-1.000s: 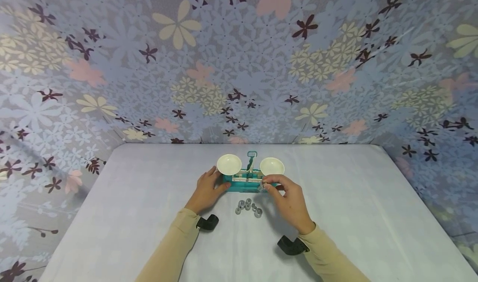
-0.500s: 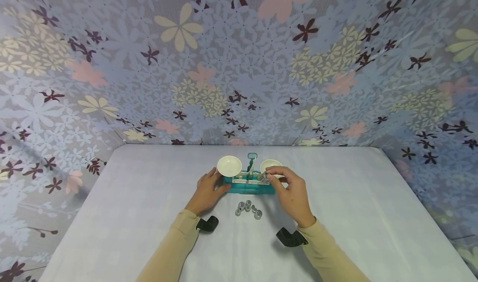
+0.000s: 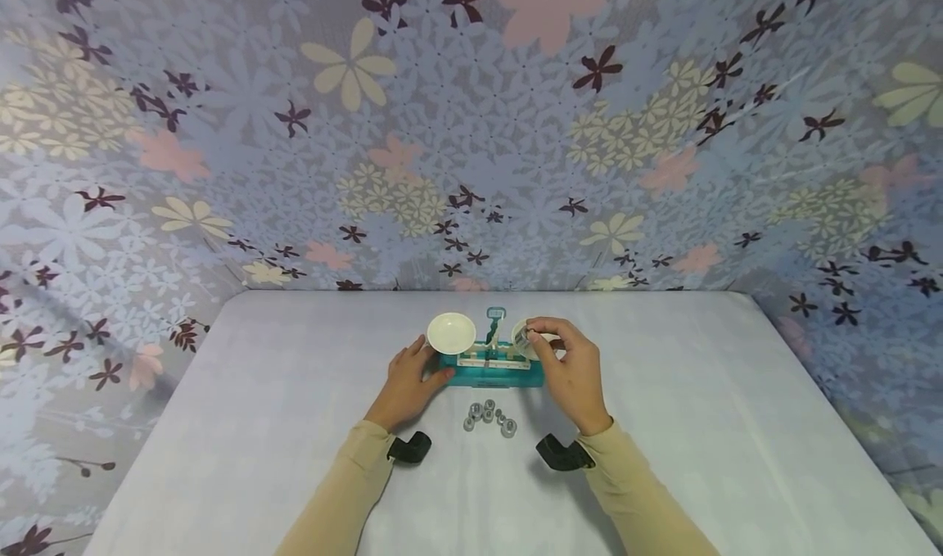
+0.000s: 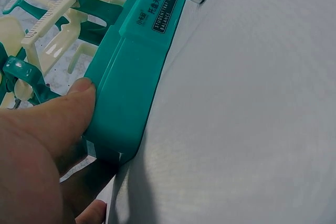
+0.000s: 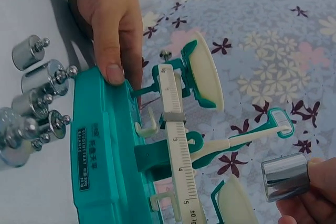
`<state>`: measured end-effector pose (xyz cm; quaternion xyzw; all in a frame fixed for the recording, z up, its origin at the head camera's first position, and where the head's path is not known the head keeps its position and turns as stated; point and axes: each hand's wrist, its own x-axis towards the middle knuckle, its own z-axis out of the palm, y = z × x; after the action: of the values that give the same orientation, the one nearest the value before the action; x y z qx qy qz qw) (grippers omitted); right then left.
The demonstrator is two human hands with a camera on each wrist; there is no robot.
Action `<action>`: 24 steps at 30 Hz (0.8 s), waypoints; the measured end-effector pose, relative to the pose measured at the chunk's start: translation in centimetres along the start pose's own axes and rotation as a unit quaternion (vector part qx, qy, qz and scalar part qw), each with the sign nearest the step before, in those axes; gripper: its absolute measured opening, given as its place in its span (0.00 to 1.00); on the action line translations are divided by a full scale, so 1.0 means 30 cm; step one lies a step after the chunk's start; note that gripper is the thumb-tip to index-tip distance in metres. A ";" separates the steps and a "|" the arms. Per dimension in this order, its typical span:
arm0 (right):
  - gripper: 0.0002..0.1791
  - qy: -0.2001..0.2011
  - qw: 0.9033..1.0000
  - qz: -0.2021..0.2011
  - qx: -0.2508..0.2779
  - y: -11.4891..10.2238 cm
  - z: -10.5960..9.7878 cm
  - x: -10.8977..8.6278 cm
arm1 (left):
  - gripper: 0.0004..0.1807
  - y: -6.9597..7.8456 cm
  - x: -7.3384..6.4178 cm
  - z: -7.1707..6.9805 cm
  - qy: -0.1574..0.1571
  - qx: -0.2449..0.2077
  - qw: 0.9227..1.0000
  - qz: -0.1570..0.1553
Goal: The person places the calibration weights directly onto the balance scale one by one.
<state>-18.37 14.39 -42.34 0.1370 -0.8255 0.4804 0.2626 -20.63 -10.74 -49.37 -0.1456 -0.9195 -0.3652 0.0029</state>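
Note:
My left hand grips the left end of a teal tray balance, its thumb on the base and its other fingers partly hidden behind. My right hand pinches a shiny cylindrical metal weight between thumb and fingers. In the head view the weight overlaps the right white pan, which the hand partly covers. The left white pan holds nothing. Between the pans runs a white graduated beam with a grey slider on it, and a teal pointer frame rises at the middle.
Several knobbed metal weights stand grouped on the white tablecloth in front of the balance. A floral curtain rises behind the table's far edge. Each wrist carries a black camera mount.
My right hand has carried the weight up and away from me, from in front of the balance to over the right pan. The left hand stays on the base.

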 end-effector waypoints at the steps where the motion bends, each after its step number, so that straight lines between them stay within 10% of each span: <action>1: 0.08 0.004 1.000 0.000 0.001 0.001 0.001 0.003 | 0.36 0.000 0.000 -0.001 0.000 0.001 1.000 0.000; 24: 0.08 0.040 0.999 0.001 0.008 0.072 -0.014 0.027 | 0.35 0.021 -0.007 -0.009 -0.001 -0.005 1.000 -0.003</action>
<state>-19.93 15.87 -43.28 0.1190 -0.8109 0.4921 0.2934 -20.27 -10.54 -48.78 -0.1431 -0.9183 -0.3692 0.0003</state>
